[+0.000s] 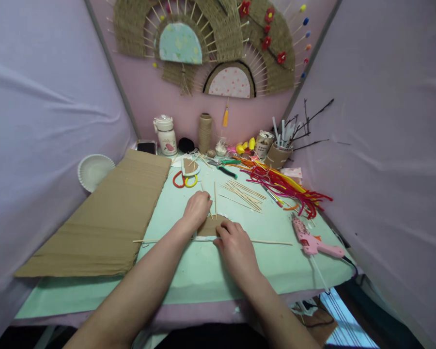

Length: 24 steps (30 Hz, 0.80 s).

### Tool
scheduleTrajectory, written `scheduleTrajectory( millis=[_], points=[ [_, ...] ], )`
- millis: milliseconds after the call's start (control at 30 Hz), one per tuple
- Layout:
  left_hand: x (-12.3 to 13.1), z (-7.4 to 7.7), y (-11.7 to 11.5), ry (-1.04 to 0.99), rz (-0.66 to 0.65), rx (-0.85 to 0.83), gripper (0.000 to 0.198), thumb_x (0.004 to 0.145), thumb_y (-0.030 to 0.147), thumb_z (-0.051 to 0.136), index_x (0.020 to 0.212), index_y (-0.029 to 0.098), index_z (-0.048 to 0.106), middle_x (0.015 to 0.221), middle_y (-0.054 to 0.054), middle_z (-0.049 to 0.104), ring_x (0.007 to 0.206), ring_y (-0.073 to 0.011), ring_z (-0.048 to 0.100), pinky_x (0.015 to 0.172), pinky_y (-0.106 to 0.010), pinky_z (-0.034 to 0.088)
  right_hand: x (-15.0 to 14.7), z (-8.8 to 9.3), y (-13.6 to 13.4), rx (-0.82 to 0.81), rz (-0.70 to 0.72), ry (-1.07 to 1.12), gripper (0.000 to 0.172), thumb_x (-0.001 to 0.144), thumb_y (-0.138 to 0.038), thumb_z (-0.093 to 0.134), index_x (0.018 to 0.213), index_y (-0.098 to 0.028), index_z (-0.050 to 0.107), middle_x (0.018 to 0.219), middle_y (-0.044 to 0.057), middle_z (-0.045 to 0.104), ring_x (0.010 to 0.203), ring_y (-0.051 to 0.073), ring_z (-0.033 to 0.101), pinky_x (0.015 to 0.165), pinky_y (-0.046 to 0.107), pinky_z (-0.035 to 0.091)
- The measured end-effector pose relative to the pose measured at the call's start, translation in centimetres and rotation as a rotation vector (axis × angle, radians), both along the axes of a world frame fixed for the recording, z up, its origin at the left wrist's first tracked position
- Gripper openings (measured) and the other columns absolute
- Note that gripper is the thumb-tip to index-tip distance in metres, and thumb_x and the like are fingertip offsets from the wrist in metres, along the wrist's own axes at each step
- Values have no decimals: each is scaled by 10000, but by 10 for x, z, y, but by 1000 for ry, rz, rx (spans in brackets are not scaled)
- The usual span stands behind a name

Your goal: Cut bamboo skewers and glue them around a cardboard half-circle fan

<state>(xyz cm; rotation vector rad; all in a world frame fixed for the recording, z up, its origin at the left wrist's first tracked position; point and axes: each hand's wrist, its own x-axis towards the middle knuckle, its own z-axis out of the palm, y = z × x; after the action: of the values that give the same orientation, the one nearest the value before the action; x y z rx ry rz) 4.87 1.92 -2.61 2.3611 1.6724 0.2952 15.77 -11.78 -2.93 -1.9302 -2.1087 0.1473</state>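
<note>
A small brown cardboard half-circle (pixel 208 227) lies flat at the middle of the table, its lower edge pale. My right hand (pixel 236 245) grips its right side, thumb at the bottom edge and fingers on top. At the upper left of the piece, my left hand (pixel 198 209) is closed around a thin wooden stick, mostly hidden by the fingers. Another upright-pointing stick (pixel 215 196) meets the curved edge between the hands. One long thin rod (pixel 272 242) runs crosswise along the straight edge, passing under my left forearm.
Loose wooden sticks (pixel 245 193) lie beyond my right hand. Red pipe cleaners (pixel 287 186), green-handled pliers (pixel 228 171) and scissors (pixel 184 180) are farther back. A pink glue gun (pixel 312 242) rests at right, a large cardboard sheet (pixel 105 218) at left. Twine (pixel 205 133) stands behind.
</note>
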Motion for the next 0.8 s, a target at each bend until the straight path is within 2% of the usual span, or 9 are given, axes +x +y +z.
scheduleTrajectory(
  millis=[367,800],
  points=[
    [1,3,-2,1,-6,9,207,902,222,499,1016,155,658,1002,-98,674,947,-229,638,816,-301,472,0,0,0,-1,2,7,191,863,-177,629,1052,-184,652,1141,88,625,1017,257,545,877,378,465],
    [0,-2,1,0,0,4,220,899,225,492,1023,154,659,1000,-97,674,941,-227,634,803,-303,463,-1,-1,-1,12,-4,-9,174,855,-182,649,1029,-172,653,1134,86,628,1007,253,542,856,375,465]
  ],
)
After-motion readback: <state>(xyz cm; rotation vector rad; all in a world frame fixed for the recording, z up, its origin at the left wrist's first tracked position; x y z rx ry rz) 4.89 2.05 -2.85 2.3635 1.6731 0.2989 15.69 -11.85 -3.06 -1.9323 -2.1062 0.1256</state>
